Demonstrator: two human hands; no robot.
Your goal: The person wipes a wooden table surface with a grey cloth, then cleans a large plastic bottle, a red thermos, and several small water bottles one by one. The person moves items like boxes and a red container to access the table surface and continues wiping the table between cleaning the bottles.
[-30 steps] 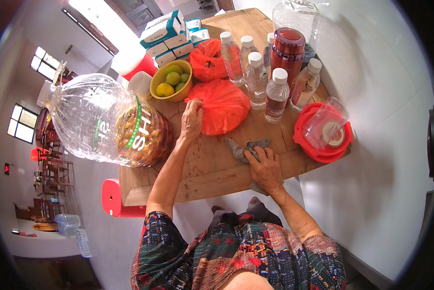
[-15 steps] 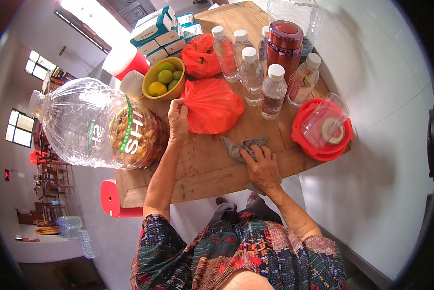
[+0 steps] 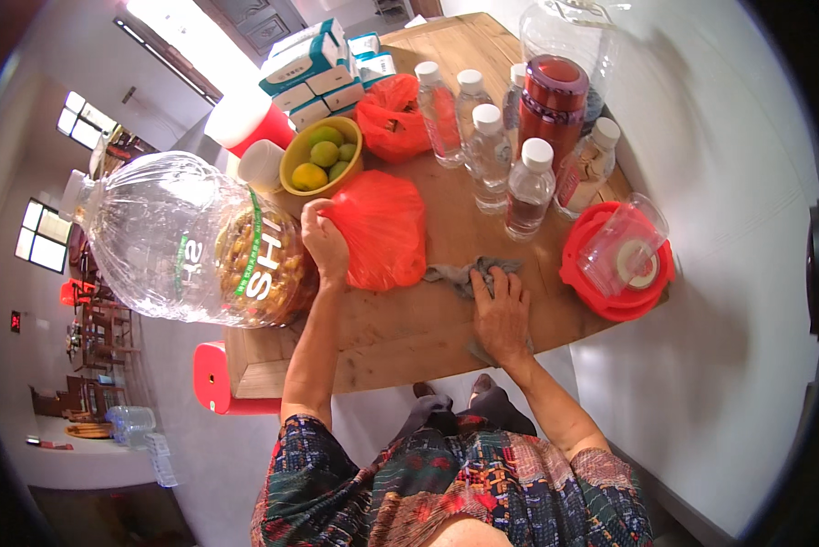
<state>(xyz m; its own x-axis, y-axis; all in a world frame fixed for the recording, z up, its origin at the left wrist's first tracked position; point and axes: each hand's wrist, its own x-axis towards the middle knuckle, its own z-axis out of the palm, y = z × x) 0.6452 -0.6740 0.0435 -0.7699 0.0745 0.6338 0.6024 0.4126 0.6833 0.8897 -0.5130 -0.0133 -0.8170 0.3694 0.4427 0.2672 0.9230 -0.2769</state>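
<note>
The red bag [image 3: 382, 232] sits on the wooden surface [image 3: 391, 337], near the front edge and left of the grey cloth [image 3: 450, 276]. The left hand [image 3: 326, 244] grasps its gathered neck between bent fingers, the forearm reaching almost straight up from the lower edge. The right hand [image 3: 502, 319] lies palm down over the cloth, fingers slightly apart and pointing away from the body, elbow out; whether they grip it, I cannot tell. Left of the bag lies a large clear jug [image 3: 154, 242]; behind it stands a yellow bowl [image 3: 356, 146] of green and yellow fruit. Capped bottles [image 3: 530, 187] stand to the right. A red stool [image 3: 213, 378] is by the left front corner, and a pale wall [image 3: 729, 182] rises at right.
</note>
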